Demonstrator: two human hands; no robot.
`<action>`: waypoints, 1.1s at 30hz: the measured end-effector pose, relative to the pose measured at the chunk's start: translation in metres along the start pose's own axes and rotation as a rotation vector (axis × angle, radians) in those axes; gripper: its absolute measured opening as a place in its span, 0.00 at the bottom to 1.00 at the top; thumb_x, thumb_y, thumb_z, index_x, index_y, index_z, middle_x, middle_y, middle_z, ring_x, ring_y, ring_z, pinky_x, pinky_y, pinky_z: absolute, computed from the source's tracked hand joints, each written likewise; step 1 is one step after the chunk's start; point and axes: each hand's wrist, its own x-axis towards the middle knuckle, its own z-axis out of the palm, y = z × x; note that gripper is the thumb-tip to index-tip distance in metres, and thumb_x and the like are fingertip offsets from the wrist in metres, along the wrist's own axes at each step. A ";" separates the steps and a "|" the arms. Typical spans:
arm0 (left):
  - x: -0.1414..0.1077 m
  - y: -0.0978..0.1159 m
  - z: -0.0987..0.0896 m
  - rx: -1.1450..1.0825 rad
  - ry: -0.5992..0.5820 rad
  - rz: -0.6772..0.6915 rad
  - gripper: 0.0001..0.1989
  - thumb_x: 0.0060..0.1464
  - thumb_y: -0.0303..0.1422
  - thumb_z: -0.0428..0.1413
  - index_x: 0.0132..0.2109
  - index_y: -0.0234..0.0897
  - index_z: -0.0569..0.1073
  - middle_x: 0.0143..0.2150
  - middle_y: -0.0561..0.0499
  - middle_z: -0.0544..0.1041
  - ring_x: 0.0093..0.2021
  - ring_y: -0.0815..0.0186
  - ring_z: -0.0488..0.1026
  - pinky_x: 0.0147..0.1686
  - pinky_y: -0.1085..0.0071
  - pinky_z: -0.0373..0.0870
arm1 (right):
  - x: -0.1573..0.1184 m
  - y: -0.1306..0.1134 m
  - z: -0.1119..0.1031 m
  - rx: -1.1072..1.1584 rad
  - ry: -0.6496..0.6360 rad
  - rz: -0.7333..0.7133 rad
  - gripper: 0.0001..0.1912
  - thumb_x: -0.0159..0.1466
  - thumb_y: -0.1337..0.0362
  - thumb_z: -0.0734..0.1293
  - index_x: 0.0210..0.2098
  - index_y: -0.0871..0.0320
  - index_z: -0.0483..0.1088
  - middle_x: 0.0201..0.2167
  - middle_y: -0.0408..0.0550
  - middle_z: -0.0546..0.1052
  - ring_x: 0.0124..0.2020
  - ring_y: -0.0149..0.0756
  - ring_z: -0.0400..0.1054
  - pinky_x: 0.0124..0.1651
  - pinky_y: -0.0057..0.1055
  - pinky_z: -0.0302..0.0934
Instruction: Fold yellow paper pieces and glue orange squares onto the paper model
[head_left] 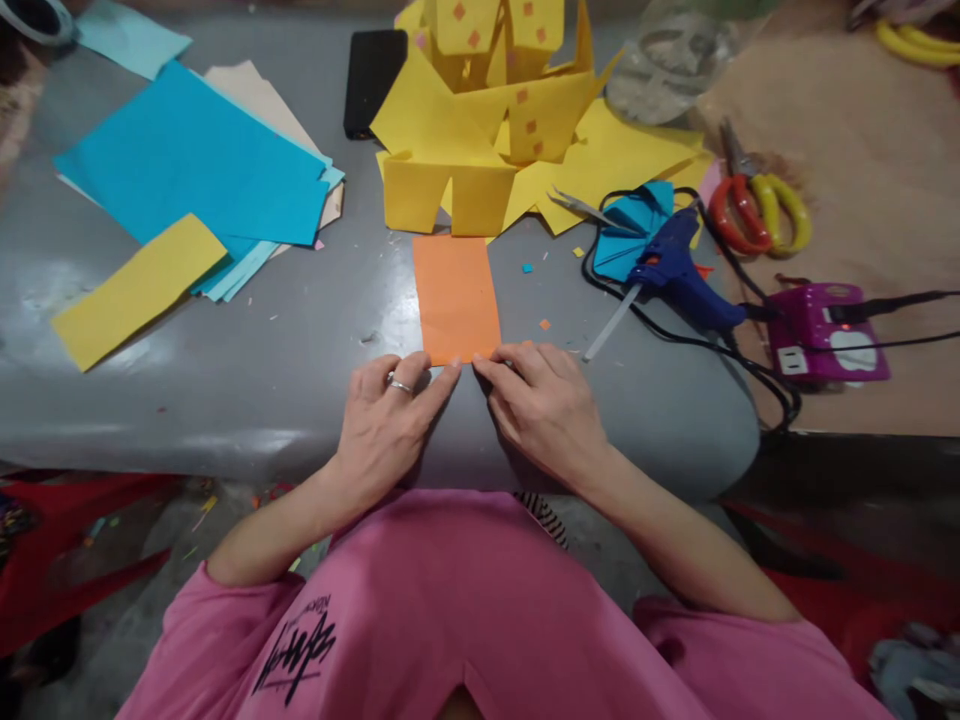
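Note:
An orange piece of paper [456,295] lies on the grey table, its near edge between my two hands. My left hand [394,415], with a ring on one finger, pinches the left part of that edge. At the right corner, the fingers and thumb of my right hand [546,410] close on the same edge. The edge looks slightly turned up along the fingertips. Just beyond the paper stands a folded yellow paper model [480,130] with small orange diamonds on it.
Blue sheets [202,160] and a yellow strip [139,290] lie to the left. A black phone-like object [373,80] is behind. On the right are a blue glue gun [675,270] with cord, red-and-yellow scissors [757,205] and a purple power box [825,330].

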 end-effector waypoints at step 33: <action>0.009 0.006 -0.001 0.038 0.000 0.120 0.19 0.67 0.23 0.48 0.59 0.32 0.75 0.58 0.43 0.80 0.53 0.59 0.77 0.51 0.62 0.71 | 0.012 0.010 0.005 0.252 -0.052 0.336 0.10 0.72 0.62 0.60 0.36 0.56 0.69 0.40 0.55 0.74 0.41 0.46 0.65 0.47 0.44 0.59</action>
